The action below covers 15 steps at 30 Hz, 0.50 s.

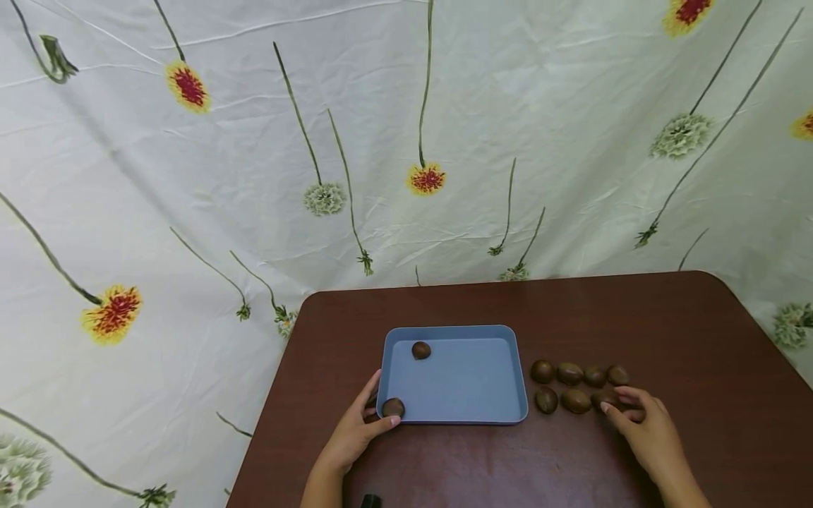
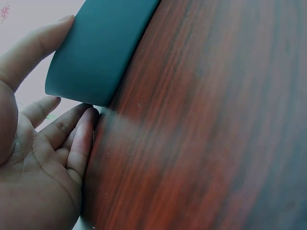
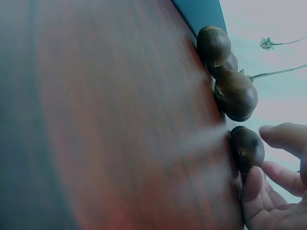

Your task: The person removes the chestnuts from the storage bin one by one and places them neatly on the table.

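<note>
My left hand point(image 1: 351, 435) holds the near left corner of a shallow blue tray point(image 1: 457, 416), thumb at the front rim and fingers along its left side. The left wrist view shows the tray's wall point(image 2: 103, 52) between them. One chestnut point(image 1: 394, 408) lies in that corner, another chestnut point(image 1: 421, 350) near the tray's back left. Right of the tray, my right hand point(image 1: 654, 434) has its thumb and fingers around the chestnut point(image 1: 603, 398) at the right end of the front row. In the right wrist view this chestnut point(image 3: 247, 149) appears low, against the table.
Several more chestnuts point(image 1: 570, 373) stand in two short rows beside the tray on the dark brown table point(image 1: 470, 466). A small black object point(image 1: 371, 501) shows at the bottom edge. Flower-printed white cloth point(image 1: 381, 141) hangs behind the table.
</note>
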### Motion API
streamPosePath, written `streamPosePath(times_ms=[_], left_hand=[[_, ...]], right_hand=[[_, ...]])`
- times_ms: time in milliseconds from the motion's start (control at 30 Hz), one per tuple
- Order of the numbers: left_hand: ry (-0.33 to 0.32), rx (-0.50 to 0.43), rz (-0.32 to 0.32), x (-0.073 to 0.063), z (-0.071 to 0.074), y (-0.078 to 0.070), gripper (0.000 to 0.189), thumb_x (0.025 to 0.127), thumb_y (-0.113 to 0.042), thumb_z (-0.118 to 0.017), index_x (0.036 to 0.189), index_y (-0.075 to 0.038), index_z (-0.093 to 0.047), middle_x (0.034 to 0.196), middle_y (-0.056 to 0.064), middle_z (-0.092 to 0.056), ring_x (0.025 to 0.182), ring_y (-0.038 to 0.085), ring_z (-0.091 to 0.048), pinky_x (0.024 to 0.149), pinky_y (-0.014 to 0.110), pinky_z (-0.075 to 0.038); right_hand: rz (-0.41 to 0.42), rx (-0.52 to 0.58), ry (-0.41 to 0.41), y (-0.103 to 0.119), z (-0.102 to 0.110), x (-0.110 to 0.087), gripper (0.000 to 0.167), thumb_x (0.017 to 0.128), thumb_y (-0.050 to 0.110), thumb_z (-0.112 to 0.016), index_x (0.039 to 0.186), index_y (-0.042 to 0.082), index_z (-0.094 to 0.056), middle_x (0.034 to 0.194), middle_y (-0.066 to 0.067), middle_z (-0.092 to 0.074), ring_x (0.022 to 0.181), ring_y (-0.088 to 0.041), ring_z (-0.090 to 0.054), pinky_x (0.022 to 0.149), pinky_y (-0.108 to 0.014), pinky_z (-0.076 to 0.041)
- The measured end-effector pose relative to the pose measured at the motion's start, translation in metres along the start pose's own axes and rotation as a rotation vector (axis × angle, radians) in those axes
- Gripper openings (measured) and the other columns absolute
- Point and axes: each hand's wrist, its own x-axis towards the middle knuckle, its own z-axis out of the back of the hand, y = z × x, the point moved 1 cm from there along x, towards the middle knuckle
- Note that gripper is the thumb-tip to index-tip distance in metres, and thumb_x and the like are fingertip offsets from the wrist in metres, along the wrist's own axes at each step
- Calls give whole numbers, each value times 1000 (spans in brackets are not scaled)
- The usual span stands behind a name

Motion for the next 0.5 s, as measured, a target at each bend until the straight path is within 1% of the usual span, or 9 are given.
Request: streamPosePath(times_ms=[67,133,167,267,367,433,500], left_hand=[[-1,-1,1,0,0,-1,95,85,-32,-83,160,-39,-26,163,11,-33,134,33,-43,100,48,-40],[-4,-1,0,0,-1,-1,95,84,-31,-83,160,-39,-26,163,10,-34,134,32,-43,100,47,-40],[-5,-1,-1,-1,-1,-1,95,84,-31,-84,160,-39,-26,163,10,-34,134,32,-43,100,47,-40],[-7,1,-3,-1,0,-1,96,84,-31,-84,160,-39,-26,163,10,-34,134,32,-44,100,47,-40],[-4,-1,-8,0,0,0,96,84,-30,-84,160,-38,-26,163,11,-34,136,32,-43,101,47,-39],[-3,-3,-8,0,0,0,96,84,-30,-84,160,-38,-26,163,11,-35,137,32,-42,102,47,-38],[-2,-6,-5,0,0,0,96,84,-30,-84,160,-39,-26,163,11,-35,136,32,-42,102,48,-39]], right_hand=[[-3,12,-26,0,1,-2,79,100,57,-55,149,-2,-38,144,-32,-36,116,-41,-54,75,-33,-53],[-1,17,-68,0,1,-4,76,100,56,-54,148,-1,-40,142,-30,-39,110,-35,-55,72,-29,-51],[1,23,-89,1,1,-6,74,100,55,-55,147,-1,-42,140,-28,-41,106,-30,-55,71,-26,-50],[7,46,-149,2,1,-9,68,100,53,-57,144,2,-46,136,-20,-46,98,-8,-53,68,-17,-46],[19,82,-178,4,0,-11,63,100,50,-59,143,5,-50,136,-14,-47,91,12,-46,70,-10,-45],[29,100,-188,5,0,-12,61,99,50,-60,143,7,-51,136,-11,-47,89,19,-43,71,-8,-45],[44,119,-201,8,-1,-12,59,99,48,-61,142,9,-52,135,-8,-47,89,22,-43,72,-7,-45]])
